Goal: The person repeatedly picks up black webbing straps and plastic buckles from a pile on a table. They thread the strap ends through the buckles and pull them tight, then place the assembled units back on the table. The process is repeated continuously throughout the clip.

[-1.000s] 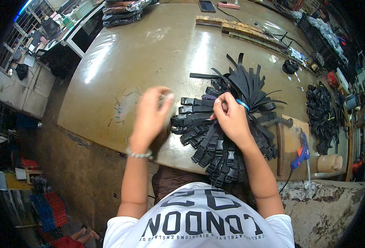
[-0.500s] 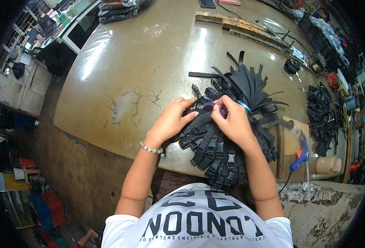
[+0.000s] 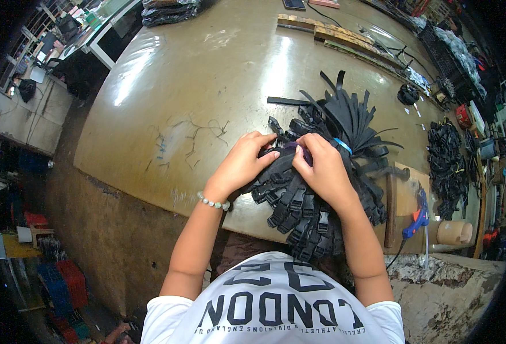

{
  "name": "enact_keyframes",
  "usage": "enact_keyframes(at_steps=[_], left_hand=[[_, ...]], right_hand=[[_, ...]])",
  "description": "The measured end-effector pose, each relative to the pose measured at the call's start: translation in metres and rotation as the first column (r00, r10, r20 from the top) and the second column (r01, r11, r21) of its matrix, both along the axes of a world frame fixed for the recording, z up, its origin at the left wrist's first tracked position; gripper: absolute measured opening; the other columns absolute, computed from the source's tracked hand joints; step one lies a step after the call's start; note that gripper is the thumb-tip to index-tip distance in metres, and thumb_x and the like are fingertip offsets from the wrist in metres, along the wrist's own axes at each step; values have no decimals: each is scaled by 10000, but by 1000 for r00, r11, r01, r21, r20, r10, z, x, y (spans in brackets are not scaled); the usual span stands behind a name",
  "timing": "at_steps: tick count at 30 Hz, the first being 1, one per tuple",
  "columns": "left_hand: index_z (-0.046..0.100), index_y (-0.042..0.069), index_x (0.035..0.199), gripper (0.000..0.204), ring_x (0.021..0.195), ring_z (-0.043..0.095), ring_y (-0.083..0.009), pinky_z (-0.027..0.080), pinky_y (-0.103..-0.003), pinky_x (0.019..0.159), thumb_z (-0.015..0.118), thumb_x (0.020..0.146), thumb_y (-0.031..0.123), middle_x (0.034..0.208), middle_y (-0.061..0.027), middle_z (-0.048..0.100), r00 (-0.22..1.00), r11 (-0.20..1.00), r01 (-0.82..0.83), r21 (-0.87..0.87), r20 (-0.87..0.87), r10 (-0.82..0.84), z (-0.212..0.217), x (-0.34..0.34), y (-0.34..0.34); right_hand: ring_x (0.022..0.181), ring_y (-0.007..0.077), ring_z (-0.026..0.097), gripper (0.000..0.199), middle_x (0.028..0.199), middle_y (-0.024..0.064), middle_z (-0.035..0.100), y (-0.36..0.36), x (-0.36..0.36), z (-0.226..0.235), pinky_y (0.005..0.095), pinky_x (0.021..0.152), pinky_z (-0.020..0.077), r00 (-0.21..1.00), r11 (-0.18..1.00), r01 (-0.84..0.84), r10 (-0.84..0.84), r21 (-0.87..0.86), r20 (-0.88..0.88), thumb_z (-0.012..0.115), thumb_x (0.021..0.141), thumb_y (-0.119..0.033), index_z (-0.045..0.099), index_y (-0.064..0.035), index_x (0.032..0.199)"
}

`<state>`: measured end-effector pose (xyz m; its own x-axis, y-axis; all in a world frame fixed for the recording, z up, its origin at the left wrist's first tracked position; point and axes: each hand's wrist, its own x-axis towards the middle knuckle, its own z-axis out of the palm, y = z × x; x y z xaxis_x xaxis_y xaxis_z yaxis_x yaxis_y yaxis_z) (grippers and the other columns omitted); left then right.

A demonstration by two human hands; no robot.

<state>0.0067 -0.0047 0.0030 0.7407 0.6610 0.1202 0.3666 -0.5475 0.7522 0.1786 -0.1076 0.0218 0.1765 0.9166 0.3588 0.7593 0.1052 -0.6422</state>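
A big bundle of black webbing straps with plastic buckles [image 3: 297,207] lies on the table in front of me. Its loose strap ends fan out at the far right, gathered by a light blue tie [image 3: 343,145]. On the bundle's left side my left hand [image 3: 242,159] curls its thumb and fingers around the straps. My right hand [image 3: 324,167] rests on top, thumb and forefinger pinching a purple band [image 3: 300,147] that lies across the straps. Most of that band is hidden under my fingers.
Right of the bundle are a hammer [image 3: 390,209], a blue glue gun [image 3: 419,215] and a tan tape roll [image 3: 454,232]. Another pile of black buckle straps [image 3: 446,166] lies farther right. Wooden strips [image 3: 327,33] lie at the back; loose threads [image 3: 192,135] at left.
My right finger and thumb have shifted slightly over the purple band, and less of it shows. The whole view has moved a little; both hands stay on the bundle.
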Motion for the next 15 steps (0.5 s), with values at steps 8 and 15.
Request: enact_keyframes(at_steps=[8, 15], left_hand=[[689, 16, 1048, 286, 823, 624, -262, 491, -357, 757, 730, 834, 201, 869, -132, 653, 994, 969, -97, 228, 60, 86, 21, -4, -22], [691, 2, 1076, 257, 712, 632, -148, 517, -316, 693, 599, 957, 209, 754, -109, 686, 988, 801, 91, -592, 156, 3, 48, -9, -42]], right_hand=[[741, 244, 657, 168, 905, 188, 646, 2, 11, -2, 354, 653, 515, 946, 998, 10, -30, -63, -323, 612, 900, -123, 538, 24, 869], [768, 154, 655, 213, 1041, 182, 665, 6, 24, 1, 268, 656, 551, 526, 996, -65, -10, -53, -850, 426, 1046, -262, 453, -52, 1017]])
